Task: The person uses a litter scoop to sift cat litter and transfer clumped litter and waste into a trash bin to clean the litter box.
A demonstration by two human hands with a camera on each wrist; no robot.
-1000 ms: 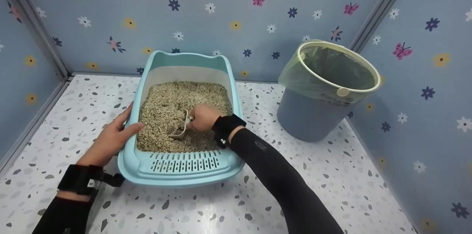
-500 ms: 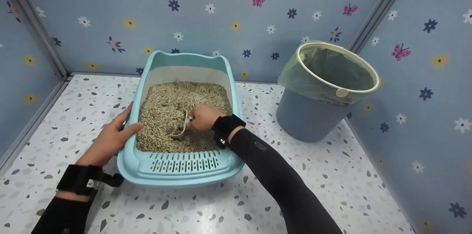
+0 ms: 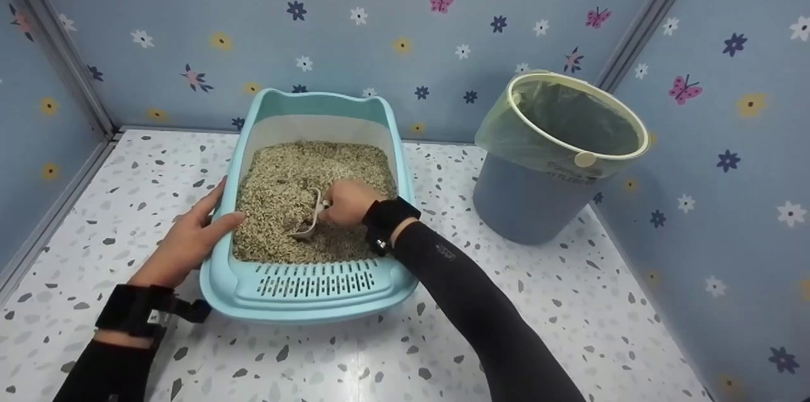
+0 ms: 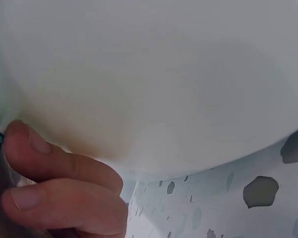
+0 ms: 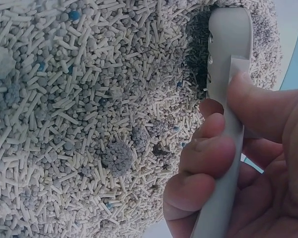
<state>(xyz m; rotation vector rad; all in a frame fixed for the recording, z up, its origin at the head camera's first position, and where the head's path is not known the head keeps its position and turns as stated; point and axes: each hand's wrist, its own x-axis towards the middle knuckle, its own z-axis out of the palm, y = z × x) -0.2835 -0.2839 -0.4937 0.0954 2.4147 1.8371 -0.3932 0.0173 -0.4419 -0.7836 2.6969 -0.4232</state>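
Note:
A light-blue litter box (image 3: 304, 291) full of pellet litter (image 3: 278, 168) stands on the floor. My left hand (image 3: 186, 240) grips its left rim, thumb over the top edge. Below that rim, in the left wrist view, curled fingers (image 4: 64, 198) show against the pale outer wall. My right hand (image 3: 349, 202) holds a light-coloured litter scoop (image 3: 310, 221) low inside the box; its front is sunk in the litter. The right wrist view shows fingers wrapped around the scoop's handle (image 5: 221, 203), thumb along its top. A greyish clump (image 5: 118, 158) lies on the litter nearby.
A blue-grey bin (image 3: 531, 199) lined with a translucent yellowish bag (image 3: 506, 130) stands open-topped to the right of the box. Flower-patterned panels (image 3: 354, 35) close off the back and both sides of the speckled floor (image 3: 443, 339).
The view has shifted very slightly. Both hands, the litter scoop and the box keep nearly the same places.

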